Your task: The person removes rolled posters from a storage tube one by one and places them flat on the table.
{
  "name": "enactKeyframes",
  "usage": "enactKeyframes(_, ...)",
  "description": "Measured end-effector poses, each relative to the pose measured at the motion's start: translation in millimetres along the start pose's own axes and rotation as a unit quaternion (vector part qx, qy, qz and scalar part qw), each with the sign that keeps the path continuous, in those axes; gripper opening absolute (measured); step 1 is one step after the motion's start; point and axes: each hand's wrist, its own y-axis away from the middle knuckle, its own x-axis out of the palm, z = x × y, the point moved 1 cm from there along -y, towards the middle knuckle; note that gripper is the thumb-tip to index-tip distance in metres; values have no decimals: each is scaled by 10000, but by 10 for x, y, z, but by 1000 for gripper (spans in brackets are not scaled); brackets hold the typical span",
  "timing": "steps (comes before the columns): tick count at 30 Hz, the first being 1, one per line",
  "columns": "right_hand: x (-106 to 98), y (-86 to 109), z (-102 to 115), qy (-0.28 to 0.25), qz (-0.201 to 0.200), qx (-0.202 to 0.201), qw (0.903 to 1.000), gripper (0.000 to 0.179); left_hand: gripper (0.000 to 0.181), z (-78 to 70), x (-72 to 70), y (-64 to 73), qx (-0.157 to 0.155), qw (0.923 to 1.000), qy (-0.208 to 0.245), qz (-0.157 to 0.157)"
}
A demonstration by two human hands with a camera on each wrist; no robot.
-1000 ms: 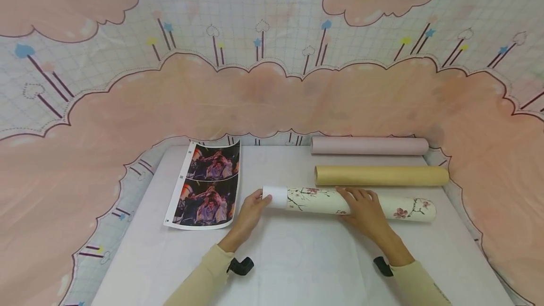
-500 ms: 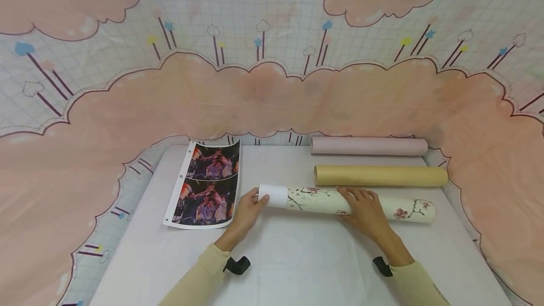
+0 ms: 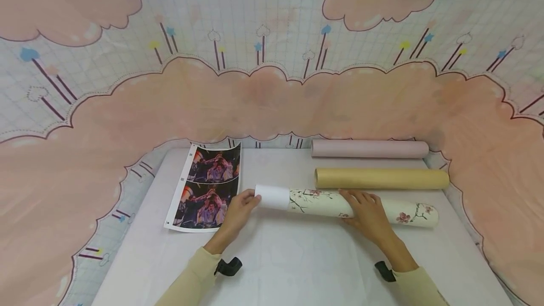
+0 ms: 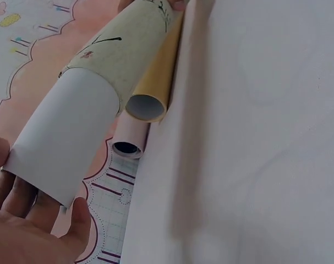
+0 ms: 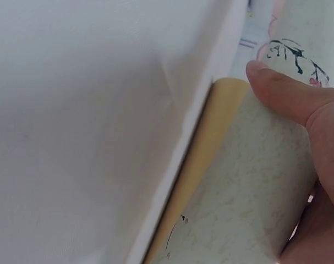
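Observation:
A cream tube printed with plum blossoms [image 3: 316, 202] lies crosswise over the table, its right end slightly nearer me. My right hand [image 3: 367, 216] grips it around the middle, thumb on the near side and fingers over the top; the right wrist view shows the thumb [image 5: 285, 91] along the cream surface. From the tube's left end sticks a plain white paper roll [image 3: 272, 197]. My left hand [image 3: 239, 209] holds that roll by its outer end, and in the left wrist view its fingers [image 4: 23, 201] curl around the white edge. The roll's inner part is hidden inside the tube.
Behind the tube a gold roll [image 3: 382, 178] lies close by, with a pale pink roll [image 3: 369, 148] farther back. At left lies a printed photo sheet [image 3: 208, 188] with curved edges, partly behind my left hand. A cartoon-print cloth [image 3: 263, 103] hangs behind the white table [image 3: 293, 263].
My left hand has moved left with the white paper roll, so a longer piece of it shows outside the blossom tube. My right hand keeps its grip in about the same place.

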Motion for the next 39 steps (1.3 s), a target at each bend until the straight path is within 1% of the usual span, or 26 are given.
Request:
enactKeyframes(2, 1, 12, 7, 11, -9, -5, 10000, 88, 22, 2, -21, 1, -45, 9999, 85, -70)
enactKeyframes(7, -13, -5, 45, -60, -14, 3, 10000, 89, 27, 0, -73, -21, -94, 9971, 560, -502)
enactKeyframes(9, -19, -13, 64, -111, 51, 41, 9999, 89, 28, 6, -90, -24, -85, 9962, 642, -581)
enactKeyframes(13, -14, -10, 95, -164, 191, 153, 9996, 88, 31, 40, -109, -3, -83, 9965, 665, -507)
enactKeyframes(14, -9, -7, 98, -161, 209, 177, 9995, 88, 31, 46, -109, 14, -69, 9971, 603, -469)
enactKeyframes(16, -6, -1, 105, -161, 185, 184, 9995, 88, 31, 54, -99, 39, 20, 9982, 540, -252)
enactKeyframes(19, -7, 6, 111, -128, 124, 164, 9997, 88, 33, 58, -70, 71, 269, 9991, 304, 118)
enactKeyframes(21, -8, 7, 114, -106, 119, 157, 9997, 88, 33, 67, -49, 73, 411, 9986, 185, 290)
enactKeyframes(22, -8, 7, 116, -96, 126, 149, 9998, 88, 32, 73, -42, 74, 481, 9983, 130, 305)
enactKeyframes(26, -8, 6, 124, -92, 171, 126, 9997, 89, 28, 85, -35, 74, 596, 9980, 99, 191)
enactKeyframes(30, -8, 8, 120, -71, 143, 78, 9998, 90, 25, 70, -59, 72, 662, 9976, 164, 78)
enactKeyframes(35, -24, 14, 95, -66, 170, 104, 9998, 89, 25, 29, -136, 74, 552, 9984, 60, -82)
enactKeyframes(39, -36, 22, 76, -93, 190, 127, 9997, 88, 25, 47, -213, 56, 482, 9986, 103, -172)
